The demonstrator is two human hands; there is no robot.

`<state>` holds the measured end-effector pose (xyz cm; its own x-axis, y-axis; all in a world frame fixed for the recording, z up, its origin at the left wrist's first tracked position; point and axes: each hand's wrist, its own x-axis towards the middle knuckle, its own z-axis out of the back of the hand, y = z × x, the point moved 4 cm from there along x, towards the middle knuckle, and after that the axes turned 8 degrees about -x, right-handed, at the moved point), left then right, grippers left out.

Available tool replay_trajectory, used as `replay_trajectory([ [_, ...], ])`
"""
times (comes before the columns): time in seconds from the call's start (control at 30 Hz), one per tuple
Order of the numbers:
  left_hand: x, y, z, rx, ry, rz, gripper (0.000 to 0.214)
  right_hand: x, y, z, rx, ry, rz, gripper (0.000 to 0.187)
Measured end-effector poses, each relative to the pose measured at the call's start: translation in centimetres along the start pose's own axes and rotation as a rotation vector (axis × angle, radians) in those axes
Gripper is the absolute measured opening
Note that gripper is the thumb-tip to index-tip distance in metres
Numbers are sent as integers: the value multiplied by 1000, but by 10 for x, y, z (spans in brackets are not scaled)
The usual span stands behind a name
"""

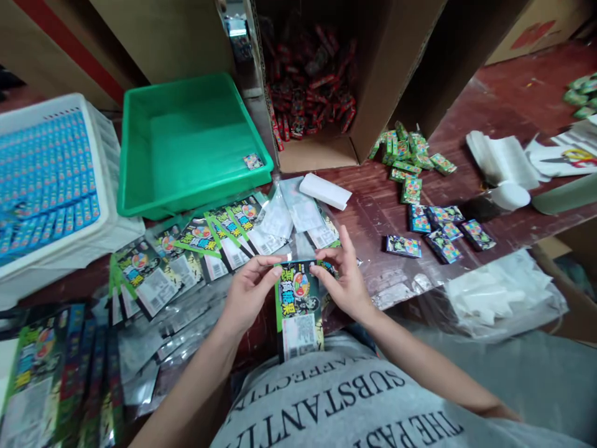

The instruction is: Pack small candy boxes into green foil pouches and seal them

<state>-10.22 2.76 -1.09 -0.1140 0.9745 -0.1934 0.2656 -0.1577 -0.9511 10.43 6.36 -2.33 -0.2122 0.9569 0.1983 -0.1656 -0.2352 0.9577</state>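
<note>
Close to my body hangs a flat printed candy packet (pixel 298 311), black and green with a pale label on its lower part. My left hand (pixel 249 289) pinches its top left corner between thumb and fingers. At the top right, my right hand (pixel 345 283) grips the edge with thumb and fingertips, its index finger raised. Beyond the hands lie more printed packets (pixel 200 236) in an overlapping row, along with clear plastic bags (pixel 275 221) and a folded white paper (pixel 325 190). Whether the held packet contains anything, I cannot tell.
A green tray (pixel 186 143) with one small box and a white crate (pixel 109 162) of blue packs stand left. An open carton (pixel 317 149) holds red packs. Green boxes (pixel 410 190), dark blue boxes (pixel 403 246), a white-lidded jar (pixel 510 196) and scissors (pixel 578 155) lie right.
</note>
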Motion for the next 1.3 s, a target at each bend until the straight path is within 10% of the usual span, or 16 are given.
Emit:
replay_trajectory([
  [0.43, -1, -17, 0, 133, 56, -2, 18, 15, 15, -2, 174, 280, -61, 93],
  [0.9, 5, -48, -8, 241, 177, 152, 19, 32, 41, 6, 341, 310, -415, 113],
  [1.1, -2, -39, -7, 191, 174, 30, 14, 28, 44, 27, 193, 427, -238, 90],
  [1.3, 0, -38, -18, 244, 170, 21, 11, 66, 79, 42, -212, 637, 85, 18],
])
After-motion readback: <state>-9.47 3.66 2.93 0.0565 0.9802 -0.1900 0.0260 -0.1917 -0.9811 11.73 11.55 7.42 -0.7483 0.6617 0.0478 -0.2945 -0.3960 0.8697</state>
